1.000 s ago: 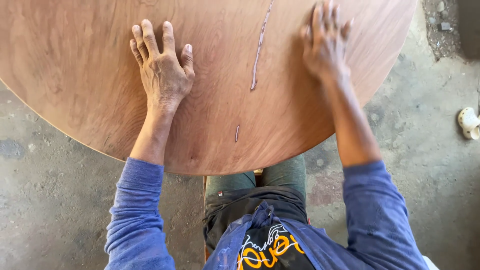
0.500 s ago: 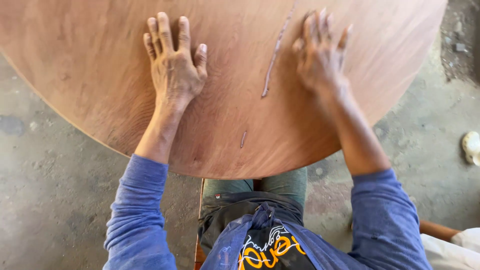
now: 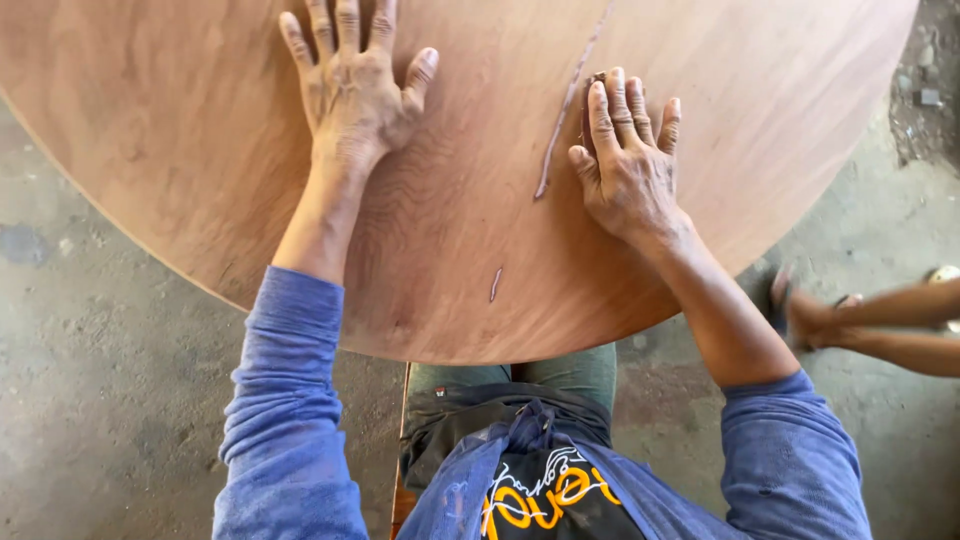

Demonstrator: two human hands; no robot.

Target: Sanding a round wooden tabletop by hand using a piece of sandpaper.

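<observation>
Round wooden tabletop (image 3: 180, 150) fills upper frame, rim curving toward person's body. Pale filler streak (image 3: 568, 105) runs long axis near-to-far, slightly tilted right at far end. Right hand (image 3: 630, 165) flat, fingers together, pressing small dark pad, likely sandpaper (image 3: 590, 95), just right of streak, touching it. Left hand (image 3: 352, 85) flat, fingers spread wide, holding nothing, well apart to streak's left. Right hand nearer.
</observation>
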